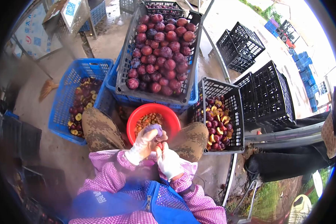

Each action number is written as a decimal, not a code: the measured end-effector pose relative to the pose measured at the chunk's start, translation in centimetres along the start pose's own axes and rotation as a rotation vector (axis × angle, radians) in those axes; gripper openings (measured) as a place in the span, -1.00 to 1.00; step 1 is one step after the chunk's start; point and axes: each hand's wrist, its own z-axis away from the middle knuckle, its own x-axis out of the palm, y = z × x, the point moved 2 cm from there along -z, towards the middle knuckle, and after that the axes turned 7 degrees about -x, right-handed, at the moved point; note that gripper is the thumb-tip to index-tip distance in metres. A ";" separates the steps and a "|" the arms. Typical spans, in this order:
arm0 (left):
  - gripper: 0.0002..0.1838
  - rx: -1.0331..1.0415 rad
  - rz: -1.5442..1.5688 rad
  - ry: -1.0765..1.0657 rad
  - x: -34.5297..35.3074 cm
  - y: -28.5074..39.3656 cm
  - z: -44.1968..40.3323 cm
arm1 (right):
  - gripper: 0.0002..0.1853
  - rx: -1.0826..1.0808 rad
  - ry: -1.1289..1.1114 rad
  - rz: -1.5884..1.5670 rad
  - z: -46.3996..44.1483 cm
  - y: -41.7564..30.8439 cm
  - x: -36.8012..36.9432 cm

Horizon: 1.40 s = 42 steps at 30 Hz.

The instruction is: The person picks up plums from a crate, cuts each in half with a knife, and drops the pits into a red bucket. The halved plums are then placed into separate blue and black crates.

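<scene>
My left hand [145, 142], in a white glove with purple at the fingers, is curled closed above the near side of a red basin [131, 128]. Close against it is my right hand [168, 160], also white-gloved, with its fingers pinched. Between the fingers of both hands shows a small dark-red plum [160, 145], mostly hidden. Orange-brown plum pits and scraps [149, 118] lie in the basin. Beyond it, a black crate [122, 71] heaped with whole plums [162, 56] rests on a blue crate [112, 84].
Cut plums fill part of a blue crate [65, 80] on the left and a black crate [237, 112] on the right. Black crates [267, 97] are stacked farther right, beside a metal rail [287, 134]. Another person's dark-clothed leg [287, 162] extends in from the right.
</scene>
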 end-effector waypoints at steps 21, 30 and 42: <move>-0.51 0.262 -0.368 0.056 -1.1 1.3 -1.4 | -0.70 0.038 0.017 -0.301 -0.9 -1.2 -0.1; -0.65 -0.030 0.195 0.015 -1.0 0.3 -2.4 | -0.68 0.132 0.011 -0.333 -1.2 -0.8 0.8; -0.45 0.058 0.036 0.048 0.1 0.4 -1.3 | -0.66 0.127 0.049 -0.382 -1.0 -0.7 0.9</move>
